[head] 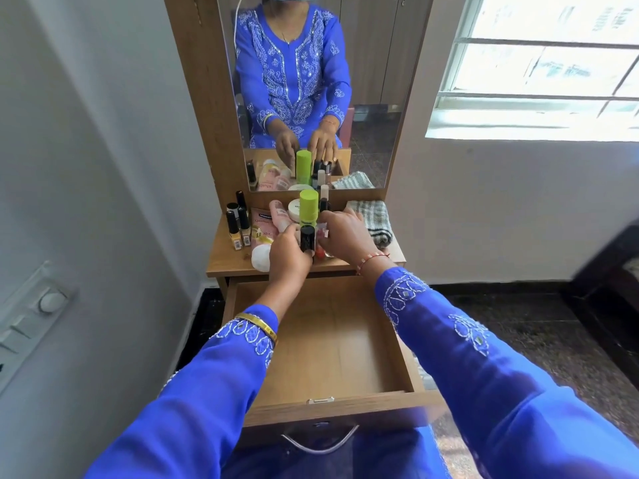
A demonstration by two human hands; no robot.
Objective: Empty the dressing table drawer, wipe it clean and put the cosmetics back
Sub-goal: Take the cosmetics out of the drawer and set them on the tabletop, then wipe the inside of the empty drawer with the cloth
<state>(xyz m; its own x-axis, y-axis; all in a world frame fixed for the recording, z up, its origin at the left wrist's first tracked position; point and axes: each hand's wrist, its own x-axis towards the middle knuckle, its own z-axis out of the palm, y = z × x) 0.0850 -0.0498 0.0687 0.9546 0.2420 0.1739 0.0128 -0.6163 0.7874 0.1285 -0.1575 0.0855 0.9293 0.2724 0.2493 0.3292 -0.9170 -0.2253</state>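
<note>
The wooden drawer (332, 340) is pulled out below the tabletop and nothing lies in it. Cosmetics crowd the dressing table top (228, 261): a lime green bottle (308, 207), a white jar (295, 208), pink tubes (273, 219) and black-capped nail polish bottles (238, 226). My left hand (288, 254) grips a small black bottle (307, 238) near the table's front edge. My right hand (342, 233) curls around small pink and red bottles (322, 236) just right of it. What lies under my palms is hidden.
A folded grey checked cloth (375, 219) lies at the table's right. A white round lid (261, 257) sits at the front edge. The mirror (311, 81) rises behind the items. A wall with a switch panel (31, 316) stands left, a window (539, 63) right.
</note>
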